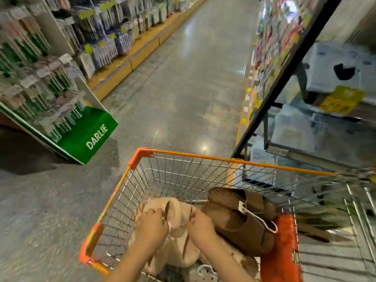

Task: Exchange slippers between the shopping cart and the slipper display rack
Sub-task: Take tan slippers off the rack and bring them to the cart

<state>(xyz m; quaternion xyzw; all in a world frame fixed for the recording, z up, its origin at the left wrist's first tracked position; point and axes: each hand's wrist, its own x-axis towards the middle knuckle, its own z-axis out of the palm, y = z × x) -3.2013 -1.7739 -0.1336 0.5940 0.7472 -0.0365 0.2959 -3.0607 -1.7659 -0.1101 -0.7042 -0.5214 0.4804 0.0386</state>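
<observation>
Standing in a shop aisle, a person leans over a wire shopping cart point(183, 157) with an orange rim, both arms reaching down into its basket. The aisle floor stretches ahead of the hands, with shelving on both sides and a green stand marked DARLIE point(89, 135) well off beyond the left hand. A dark-framed rack point(289, 78) rises past the right hand; whether it is the slipper display rack cannot be told, since that side is blurred.

Inside the basket, a pair of brown slippers point(240, 218) lies just beside the right hand, with a white plastic hanger point(262, 219) hooked through it. Under both hands sits a pair of cream fluffy slippers point(179, 212).

The left hand point(151, 226) has its fingers curled onto the cream pair, gripping it. The right hand point(200, 225) pinches the same pair from the other side. Holding it from both sides probably readies the pair for lifting out together.

The cart's wire walls surround the hands, so the pair would likely need to rise clear of the rim. A white perforated item point(206, 271) sits below the wrists, too cropped to identify.
</observation>
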